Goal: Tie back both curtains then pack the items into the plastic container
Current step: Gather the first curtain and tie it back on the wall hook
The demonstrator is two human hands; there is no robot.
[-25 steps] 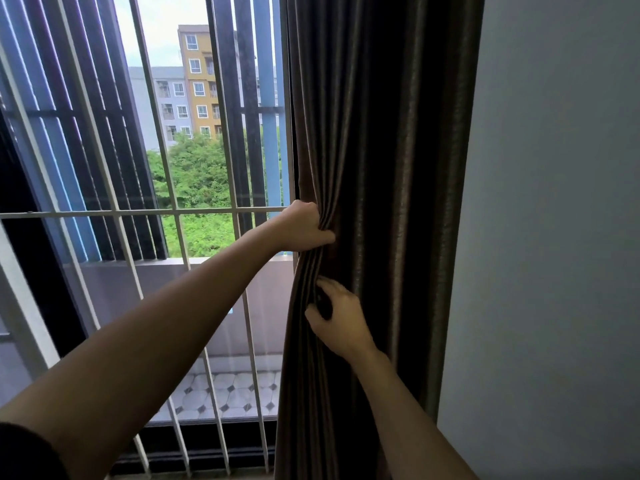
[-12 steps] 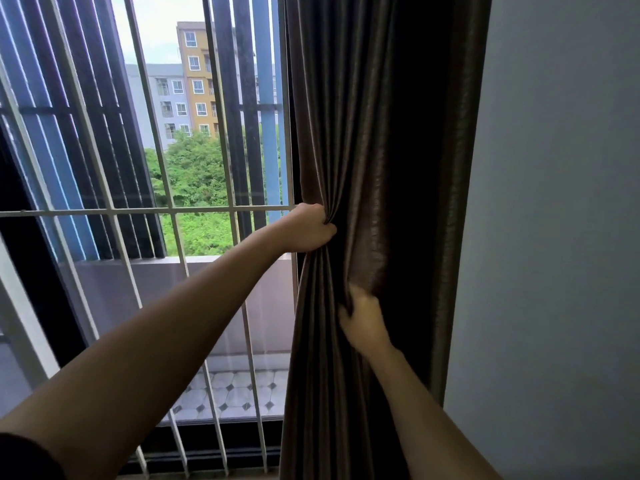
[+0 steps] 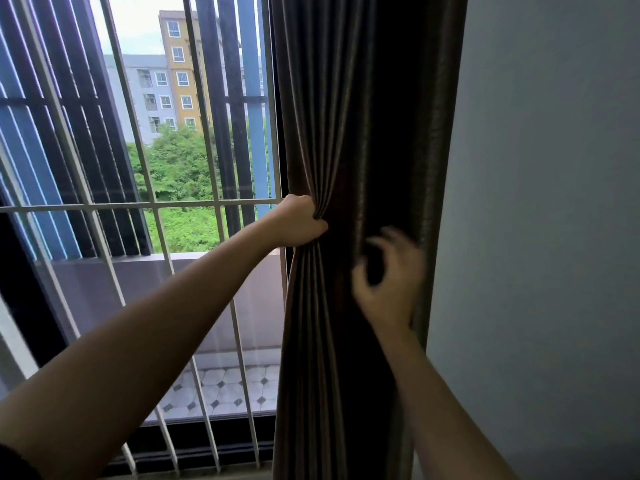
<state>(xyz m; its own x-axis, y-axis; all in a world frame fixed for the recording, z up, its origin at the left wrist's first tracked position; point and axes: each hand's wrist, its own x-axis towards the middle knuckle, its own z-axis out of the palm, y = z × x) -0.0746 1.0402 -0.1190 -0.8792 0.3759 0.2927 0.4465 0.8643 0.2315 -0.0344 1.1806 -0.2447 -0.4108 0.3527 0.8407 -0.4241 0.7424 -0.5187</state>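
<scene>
Right of centre, my right hand (image 3: 388,275) is blurred, fingers curled at the outer folds of the curtain (image 3: 346,116); whether it pinches cloth I cannot tell. It has slid right from the middle pleats, gathering more. Farther up, my left hand (image 3: 300,221) clamps the bunched inner edge beside the window bars (image 3: 138,204). Tying comes next, I judge.

Brown cloth curtain (image 3: 346,133) with faint sheen; white-painted metal bars (image 3: 145,205); matt wall (image 3: 554,202)
</scene>
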